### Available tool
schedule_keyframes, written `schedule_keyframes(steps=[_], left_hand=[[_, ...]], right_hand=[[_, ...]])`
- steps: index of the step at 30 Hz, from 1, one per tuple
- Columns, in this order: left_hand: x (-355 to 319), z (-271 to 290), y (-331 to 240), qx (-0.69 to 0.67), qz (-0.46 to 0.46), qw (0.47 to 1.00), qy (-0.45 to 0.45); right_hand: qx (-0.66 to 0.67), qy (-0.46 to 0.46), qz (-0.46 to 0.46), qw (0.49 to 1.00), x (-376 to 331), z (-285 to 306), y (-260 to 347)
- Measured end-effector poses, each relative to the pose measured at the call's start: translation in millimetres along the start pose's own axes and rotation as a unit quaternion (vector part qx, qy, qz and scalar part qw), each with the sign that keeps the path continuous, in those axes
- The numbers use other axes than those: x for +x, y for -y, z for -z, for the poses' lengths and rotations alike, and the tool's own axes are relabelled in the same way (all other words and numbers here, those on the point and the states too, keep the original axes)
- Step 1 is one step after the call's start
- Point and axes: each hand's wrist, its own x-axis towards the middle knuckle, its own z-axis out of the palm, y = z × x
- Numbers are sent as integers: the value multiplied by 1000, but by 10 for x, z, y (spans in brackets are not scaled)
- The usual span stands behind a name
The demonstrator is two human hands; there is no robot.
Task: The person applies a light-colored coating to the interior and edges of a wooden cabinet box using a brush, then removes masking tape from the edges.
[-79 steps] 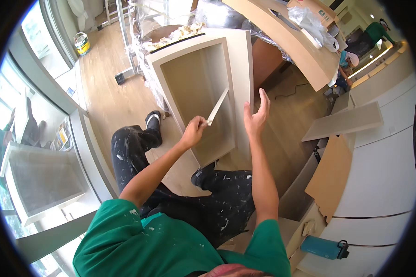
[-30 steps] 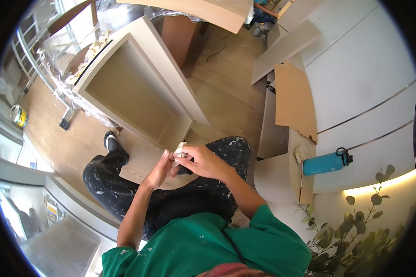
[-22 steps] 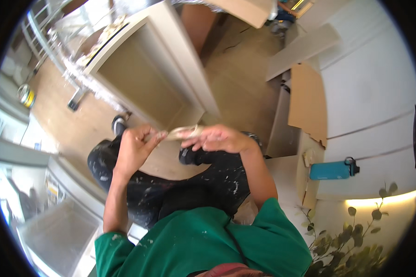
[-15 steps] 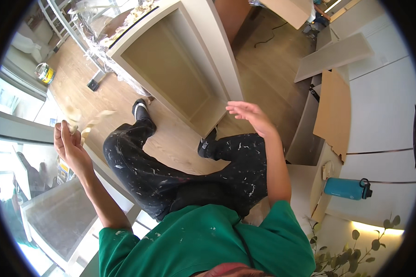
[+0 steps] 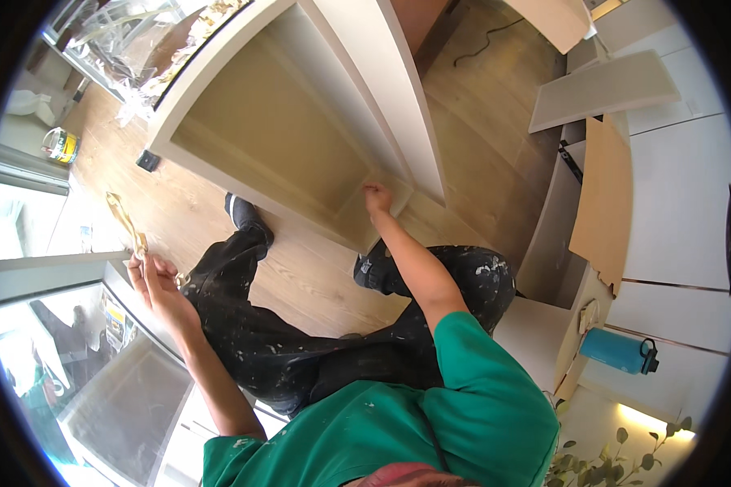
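A crinkled, cream-coloured strip of tape (image 5: 122, 217) hangs from my left hand (image 5: 166, 296), pinched between the fingertips, out at the left beside the glass door. My right hand (image 5: 377, 200) reaches into the pale open cabinet (image 5: 219, 69), low in its near inner corner. Its fingers are closed against the inside surface; whatever they grip there is too small to make out. The cabinet is tilted in view in front of my legs, its hollow side towards me.
Plastic sheeting (image 5: 130, 57) and crumpled tape scraps (image 5: 207, 28) lie beyond the cabinet's left edge. A paint bucket (image 5: 60, 146) stands on the wooden floor. To the right are a loose panel (image 5: 605, 91), brown cardboard (image 5: 601, 203) and a blue bottle (image 5: 613, 351).
My right hand has gone from open in the air to closed inside the cabinet corner. My left hand, still holding the tape, has moved lower and slightly right. The view has shifted nearer the cabinet.
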Motion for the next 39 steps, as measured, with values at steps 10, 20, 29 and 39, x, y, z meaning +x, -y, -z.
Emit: schedule_keyframes(steps=[10, 20, 29, 39], left_hand=[[2, -60, 5, 76, -2, 997, 34], [17, -186, -51, 100, -19, 995, 14], [21, -299, -22, 103, -48, 991, 71], [321, -900, -385, -65, 38, 993, 89]], right_hand=[[-348, 74, 380, 854, -50, 5, -214], [52, 71, 446, 891, -846, -820, 1631], [178, 63, 558, 808, -1114, -1472, 3284], [194, 24, 585, 787, -1124, -1755, 3634]])
